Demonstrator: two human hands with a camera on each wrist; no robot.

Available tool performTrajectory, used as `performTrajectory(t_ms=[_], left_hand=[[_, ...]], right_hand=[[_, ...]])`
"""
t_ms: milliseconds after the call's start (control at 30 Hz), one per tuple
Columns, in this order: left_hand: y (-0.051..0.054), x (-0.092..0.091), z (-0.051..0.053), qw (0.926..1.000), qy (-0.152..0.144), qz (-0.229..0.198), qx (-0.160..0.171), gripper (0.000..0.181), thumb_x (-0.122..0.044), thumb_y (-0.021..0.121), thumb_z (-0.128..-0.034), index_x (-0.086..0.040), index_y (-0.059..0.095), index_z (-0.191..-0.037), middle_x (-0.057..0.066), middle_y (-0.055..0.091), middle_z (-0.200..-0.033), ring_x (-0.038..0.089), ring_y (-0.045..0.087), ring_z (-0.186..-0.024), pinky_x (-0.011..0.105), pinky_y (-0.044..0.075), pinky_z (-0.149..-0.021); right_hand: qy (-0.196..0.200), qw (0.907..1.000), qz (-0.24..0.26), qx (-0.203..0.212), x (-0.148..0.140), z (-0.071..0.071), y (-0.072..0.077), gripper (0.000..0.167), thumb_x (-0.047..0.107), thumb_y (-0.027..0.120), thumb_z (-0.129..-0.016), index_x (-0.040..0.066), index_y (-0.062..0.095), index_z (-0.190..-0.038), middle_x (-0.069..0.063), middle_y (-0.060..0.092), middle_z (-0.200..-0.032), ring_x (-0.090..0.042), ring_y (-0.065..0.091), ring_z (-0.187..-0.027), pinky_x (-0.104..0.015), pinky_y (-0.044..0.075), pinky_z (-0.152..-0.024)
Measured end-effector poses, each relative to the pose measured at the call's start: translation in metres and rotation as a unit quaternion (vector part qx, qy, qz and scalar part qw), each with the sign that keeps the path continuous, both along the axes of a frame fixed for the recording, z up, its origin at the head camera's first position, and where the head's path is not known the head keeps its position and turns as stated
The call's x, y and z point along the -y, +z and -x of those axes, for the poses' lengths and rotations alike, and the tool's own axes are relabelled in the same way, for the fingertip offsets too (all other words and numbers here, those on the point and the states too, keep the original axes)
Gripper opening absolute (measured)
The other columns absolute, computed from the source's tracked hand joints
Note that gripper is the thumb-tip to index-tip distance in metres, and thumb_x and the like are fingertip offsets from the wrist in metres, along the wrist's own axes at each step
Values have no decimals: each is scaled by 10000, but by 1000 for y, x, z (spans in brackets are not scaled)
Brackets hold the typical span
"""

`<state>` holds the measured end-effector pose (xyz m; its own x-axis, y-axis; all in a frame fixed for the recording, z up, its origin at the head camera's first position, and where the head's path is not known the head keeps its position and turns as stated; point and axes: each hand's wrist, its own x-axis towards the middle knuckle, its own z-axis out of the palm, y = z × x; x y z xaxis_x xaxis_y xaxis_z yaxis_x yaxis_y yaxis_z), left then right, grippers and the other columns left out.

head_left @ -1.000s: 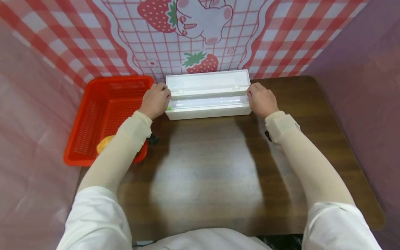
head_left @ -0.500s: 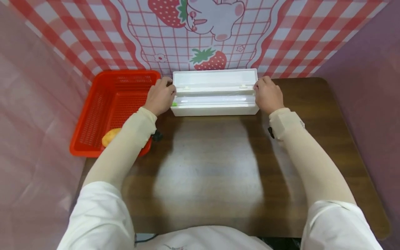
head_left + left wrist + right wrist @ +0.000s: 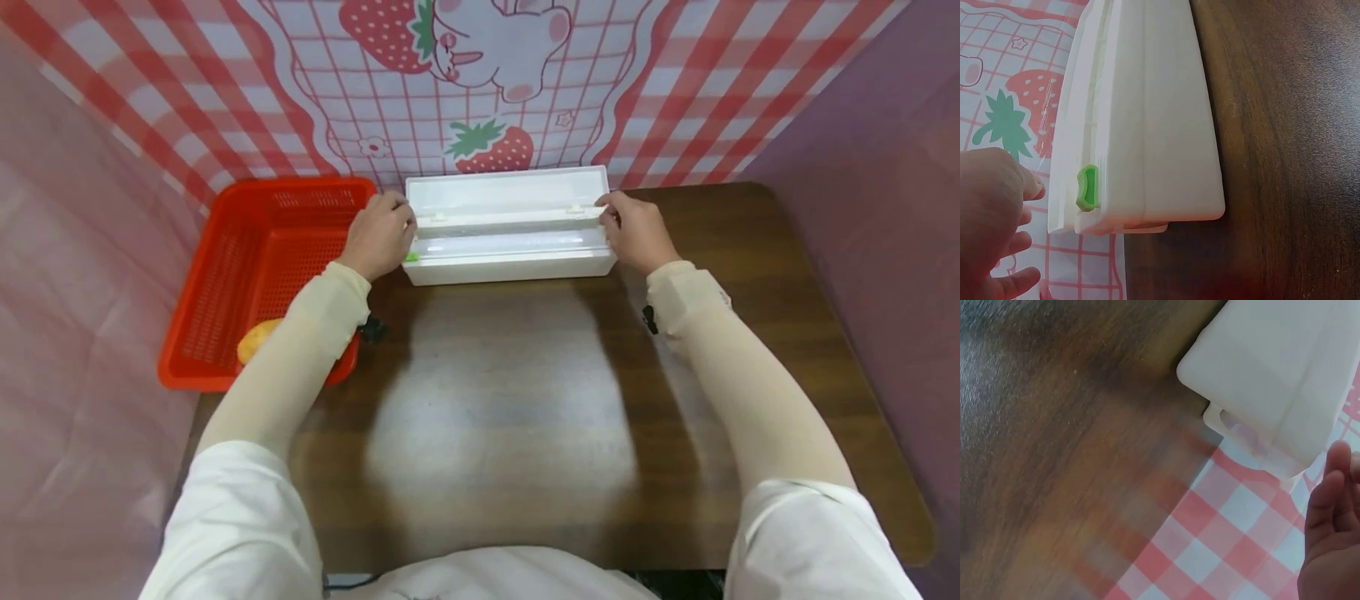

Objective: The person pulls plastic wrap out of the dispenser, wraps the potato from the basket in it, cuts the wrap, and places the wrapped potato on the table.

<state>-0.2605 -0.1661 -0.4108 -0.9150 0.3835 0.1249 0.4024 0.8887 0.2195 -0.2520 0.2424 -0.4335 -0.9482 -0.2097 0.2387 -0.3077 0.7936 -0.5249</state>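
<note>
A long white cling film dispenser (image 3: 513, 269) lies on the table against the back cloth. Its lid (image 3: 510, 190) is raised, and a roll of clear film (image 3: 510, 243) lies inside. A green slide cutter (image 3: 1087, 189) sits at the dispenser's left end. Beside that end is my left hand (image 3: 379, 236), its fingers loosely bent; the left wrist view shows a small gap between them and the dispenser. My right hand (image 3: 641, 233) is by the opposite end, index finger and thumb parted near the lid's lower edge. Whether these fingertips touch it, I cannot tell.
A red plastic basket (image 3: 183, 333) stands on the left with a yellowish, potato-like item (image 3: 257, 340) inside, partly behind my left forearm. The brown wooden table (image 3: 495, 400) stretches in front. A red-and-white checked cloth (image 3: 675, 92) hangs behind.
The right fingers have shifted and parted at the dispenser's right end. The left hand stays near the left end. The head view has shifted a little; lid still raised.
</note>
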Motion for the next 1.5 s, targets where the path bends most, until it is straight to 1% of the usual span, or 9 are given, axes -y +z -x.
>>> performTrajectory(t_ms=[100, 267, 400, 533, 700, 933, 1033, 1200, 1500], left_hand=[[-1, -1, 0, 10000, -37, -44, 30, 253, -182, 532, -1022, -6, 711, -1050, 164, 571, -1273, 361, 497, -1158, 504, 486, -932], [-2, -6, 2, 9999, -32, -84, 97, 225, -172, 548, -1013, -17, 708, -1043, 158, 583, -1267, 351, 504, -1172, 489, 482, -957], [-4, -13, 3, 9994, -116, -80, 305, 211, -185, 560, -1012, -32, 701, -1049, 152, 576, -1278, 340, 501, -1179, 471, 481, -973], [-4, -17, 4, 9995, -197, -53, 233, 202, -182, 581, -1005, -28, 707, -1040, 165, 593, -1264, 345, 521, -1154, 460, 492, -975], [-3, -15, 5, 9997, -185, -19, 156, 206, -184, 583, -1004, -26, 711, -1042, 167, 601, -1253, 345, 525, -1135, 453, 497, -969], [-4, -7, 4, 9998, -130, -22, 121, 216, -173, 572, -1009, -23, 720, -1055, 157, 603, -1236, 352, 521, -1138, 487, 493, -950], [0, -5, 4, 9999, -120, 35, 96, 225, -180, 567, -1017, -22, 716, -1076, 158, 609, -1240, 351, 523, -1140, 486, 487, -960], [6, 1, 2, 9997, -189, 128, -31, 231, -186, 566, -1022, -16, 712, -1078, 162, 637, -1163, 353, 557, -1069, 500, 503, -895], [7, 3, 2, 9995, -227, 67, -223, 215, -189, 556, -1024, -36, 707, -1045, 133, 661, -984, 321, 618, -865, 481, 532, -745]], right_hand=[[204, 9994, 16, -286, -1, -1, -2, 144, 3, 508, -1005, -24, 620, -1090, -187, 640, -929, -321, 599, -831, -459, 488, -776], [404, 9971, -62, -643, -5, -3, -4, 186, -38, 510, -963, -45, 696, -962, -186, 645, -952, -336, 598, -877, -492, 503, -816], [199, 9977, 6, -654, -10, -7, -7, 166, 11, 580, -946, -58, 731, -958, -190, 668, -935, -333, 608, -847, -507, 528, -822], [32, 9979, 80, -646, -10, -7, -9, 123, 52, 670, -939, -53, 727, -967, -190, 676, -935, -332, 615, -855, -503, 533, -844], [-184, 9988, 35, -445, -5, -4, -9, 123, 66, 670, -962, -44, 697, -1012, -196, 669, -1000, -341, 608, -920, -496, 516, -903], [-271, 9995, -56, -132, 1, -3, -2, 269, 76, 665, -970, -6, 692, -1225, -197, 679, -1046, -345, 607, -943, -503, 512, -915], [-234, 9994, -41, -243, 2, 0, 0, 201, 73, 687, -955, -10, 747, -1128, -188, 698, -1039, -339, 622, -961, -501, 514, -934], [3, 9981, 322, -523, 5, 4, 0, 110, 27, 687, -944, -40, 764, -986, -193, 708, -974, -327, 643, -926, -486, 521, -862], [-29, 9976, 526, -447, 4, 3, 5, 123, 35, 671, -958, -46, 762, -977, -193, 708, -978, -319, 643, -927, -479, 518, -838]])
